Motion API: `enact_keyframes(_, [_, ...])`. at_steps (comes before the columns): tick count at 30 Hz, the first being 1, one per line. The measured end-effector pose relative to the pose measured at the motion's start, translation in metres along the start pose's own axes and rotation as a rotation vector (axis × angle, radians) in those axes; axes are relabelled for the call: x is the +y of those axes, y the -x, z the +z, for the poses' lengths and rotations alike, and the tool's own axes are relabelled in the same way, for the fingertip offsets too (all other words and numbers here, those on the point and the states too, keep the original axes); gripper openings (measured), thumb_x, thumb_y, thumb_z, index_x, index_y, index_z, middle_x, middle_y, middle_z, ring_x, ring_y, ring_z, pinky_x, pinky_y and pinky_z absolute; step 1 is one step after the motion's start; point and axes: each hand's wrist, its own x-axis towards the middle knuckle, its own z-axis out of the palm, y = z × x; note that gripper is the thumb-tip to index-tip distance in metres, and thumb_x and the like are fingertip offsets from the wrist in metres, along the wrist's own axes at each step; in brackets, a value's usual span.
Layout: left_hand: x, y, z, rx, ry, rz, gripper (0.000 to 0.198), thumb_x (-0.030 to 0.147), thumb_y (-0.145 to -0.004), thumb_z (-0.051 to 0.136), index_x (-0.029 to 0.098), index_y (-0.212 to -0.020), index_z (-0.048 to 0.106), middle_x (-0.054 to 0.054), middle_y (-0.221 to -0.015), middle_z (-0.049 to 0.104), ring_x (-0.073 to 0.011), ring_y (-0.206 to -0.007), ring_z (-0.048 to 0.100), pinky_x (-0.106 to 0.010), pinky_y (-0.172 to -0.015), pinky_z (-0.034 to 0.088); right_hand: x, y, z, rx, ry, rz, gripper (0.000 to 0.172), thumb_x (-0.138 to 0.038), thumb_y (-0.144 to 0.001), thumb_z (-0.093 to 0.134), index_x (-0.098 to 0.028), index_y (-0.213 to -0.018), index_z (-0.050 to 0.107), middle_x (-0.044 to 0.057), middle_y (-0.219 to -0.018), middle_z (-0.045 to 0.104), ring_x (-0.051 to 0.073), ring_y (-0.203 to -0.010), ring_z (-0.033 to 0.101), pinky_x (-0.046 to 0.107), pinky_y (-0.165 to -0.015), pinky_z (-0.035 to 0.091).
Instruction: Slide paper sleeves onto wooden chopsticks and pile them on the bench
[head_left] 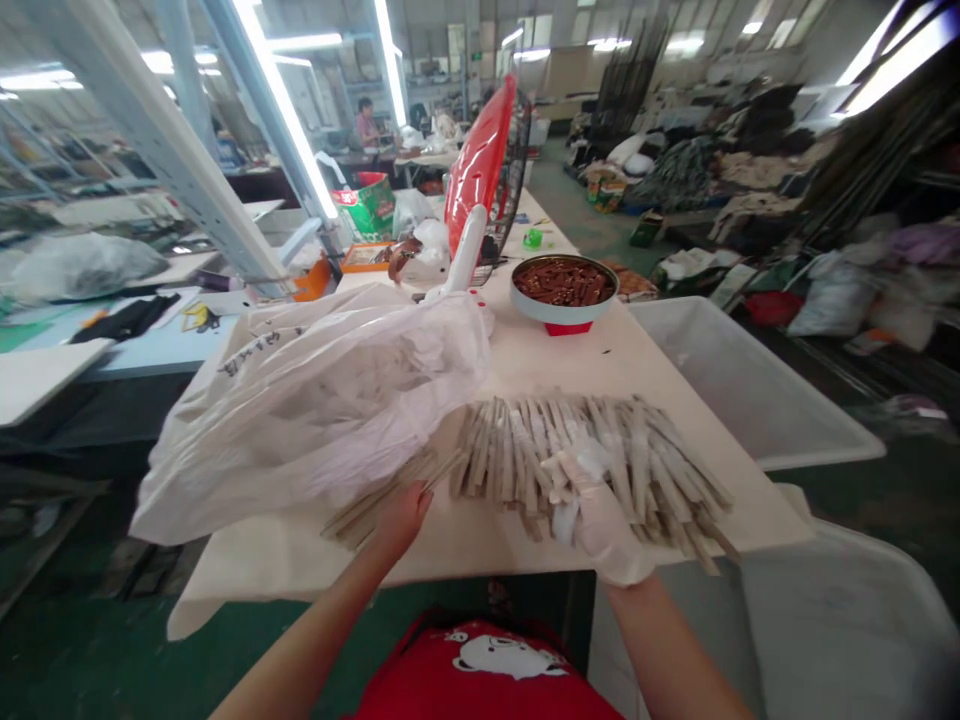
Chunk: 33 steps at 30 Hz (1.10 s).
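Note:
Many pale grey-beige strips point(502, 455) lie side by side in a wide row on the table point(600, 370). At the left of this row, my bare left hand point(401, 520) is closed around a few thin strips point(367, 505) beside a large white plastic bag point(322, 400). My right hand point(596, 505) wears a whitish glove. It rests over the middle of the row, fingers stretched leftward and thumb apart. Whether any strip is under those fingers is hard to make out.
Behind the strips stands a round tin point(566, 285) of brown pieces on a red base. A fan with a red cover point(480, 165) rises beyond the bag. White plastic tubs point(750, 385) flank the table's right side. Another person point(367, 125) sits far back.

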Motion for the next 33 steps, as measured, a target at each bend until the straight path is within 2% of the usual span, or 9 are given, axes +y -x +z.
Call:
enact_keyframes(2, [0.039, 0.020, -0.012, -0.022, 0.169, 0.096, 0.035, 0.039, -0.092, 0.023, 0.017, -0.090, 0.051, -0.005, -0.076, 0.057, -0.0155, -0.070, 0.054, -0.027, -0.067, 0.043, -0.006, 0.000, -0.001, -0.043, -0.059, 0.023, 0.029, -0.039, -0.061, 0.075, -0.015, -0.065, 0.060, -0.007, -0.051, 0.047, 0.003, -0.040, 0.036, 0.017, -0.036, 0.033])
enact_keyframes(5, [0.096, 0.052, -0.032, -0.200, 0.683, 0.161, 0.036, 0.045, -0.091, 0.025, 0.018, -0.079, 0.045, 0.002, -0.065, 0.047, -0.0092, -0.054, 0.043, -0.021, -0.052, 0.037, -0.013, 0.003, -0.001, -0.085, -0.136, 0.059, 0.027, -0.037, -0.062, 0.075, -0.015, -0.065, 0.060, -0.007, -0.051, 0.046, 0.002, -0.038, 0.033, 0.016, -0.038, 0.035])
enact_keyframes(9, [0.144, 0.073, -0.044, -0.325, 0.867, 0.168, 0.026, 0.039, -0.087, 0.037, 0.017, -0.074, 0.042, 0.003, -0.064, 0.048, -0.0075, -0.053, 0.044, -0.020, -0.053, 0.038, -0.015, 0.008, 0.000, -0.062, -0.181, 0.040, 0.032, -0.039, -0.061, 0.075, -0.017, -0.061, 0.052, -0.008, -0.050, 0.046, 0.005, -0.040, 0.037, 0.018, -0.039, 0.036])
enact_keyframes(17, [0.164, 0.064, -0.023, -0.274, 0.783, 0.149, 0.017, 0.034, -0.084, 0.039, 0.019, -0.076, 0.039, 0.005, -0.060, 0.052, -0.0073, -0.046, 0.044, -0.020, -0.046, 0.034, -0.034, 0.023, -0.016, 0.069, 0.264, -0.401, 0.025, -0.042, -0.069, 0.068, -0.018, -0.073, 0.060, -0.001, -0.071, 0.061, 0.012, -0.064, 0.054, 0.026, -0.067, 0.046])
enact_keyframes(19, [0.172, 0.062, -0.024, -0.254, 0.766, 0.169, 0.017, 0.033, -0.084, 0.039, 0.019, -0.075, 0.039, 0.005, -0.059, 0.053, -0.0070, -0.045, 0.044, -0.020, -0.045, 0.035, -0.031, 0.027, -0.018, 0.004, 0.363, -0.382, 0.027, -0.041, -0.066, 0.071, -0.017, -0.076, 0.063, 0.001, -0.075, 0.064, 0.015, -0.069, 0.056, 0.028, -0.070, 0.046])
enact_keyframes(23, [0.183, 0.060, -0.029, -0.239, 0.748, 0.147, 0.013, 0.030, -0.082, 0.041, 0.019, -0.077, 0.040, 0.004, -0.061, 0.056, -0.0067, -0.046, 0.047, -0.019, -0.044, 0.035, -0.022, 0.031, -0.023, -0.213, 0.385, -0.185, 0.035, -0.046, -0.068, 0.068, -0.015, -0.085, 0.066, 0.004, -0.077, 0.067, 0.017, -0.069, 0.059, 0.031, -0.069, 0.047])
enact_keyframes(26, [0.184, 0.062, -0.028, -0.282, 0.717, 0.135, 0.014, 0.031, -0.082, 0.043, 0.019, -0.076, 0.040, 0.005, -0.057, 0.054, -0.0060, -0.042, 0.046, -0.018, -0.042, 0.033, -0.024, 0.034, -0.027, -0.169, 0.342, -0.221, 0.034, -0.047, -0.072, 0.064, -0.017, -0.087, 0.065, 0.003, -0.076, 0.067, 0.016, -0.069, 0.059, 0.031, -0.073, 0.048])
enact_keyframes(29, [0.184, 0.065, -0.026, -0.216, 0.737, 0.152, 0.022, 0.039, -0.083, 0.041, 0.019, -0.073, 0.038, 0.007, -0.052, 0.049, -0.0050, -0.039, 0.040, -0.017, -0.039, 0.031, -0.031, 0.041, -0.027, -0.153, 0.400, -0.314, 0.034, -0.046, -0.070, 0.066, -0.018, -0.089, 0.066, 0.004, -0.087, 0.068, 0.018, -0.084, 0.060, 0.032, -0.085, 0.044])
enact_keyframes(33, [0.184, 0.070, -0.026, -0.228, 0.739, 0.150, 0.025, 0.042, -0.083, 0.042, 0.020, -0.072, 0.037, 0.008, -0.049, 0.047, -0.0045, -0.036, 0.037, -0.016, -0.036, 0.026, -0.047, 0.046, -0.034, -0.263, 0.347, -0.206, 0.037, -0.047, -0.068, 0.067, -0.018, -0.090, 0.066, 0.005, -0.085, 0.068, 0.020, -0.083, 0.061, 0.032, -0.078, 0.048])
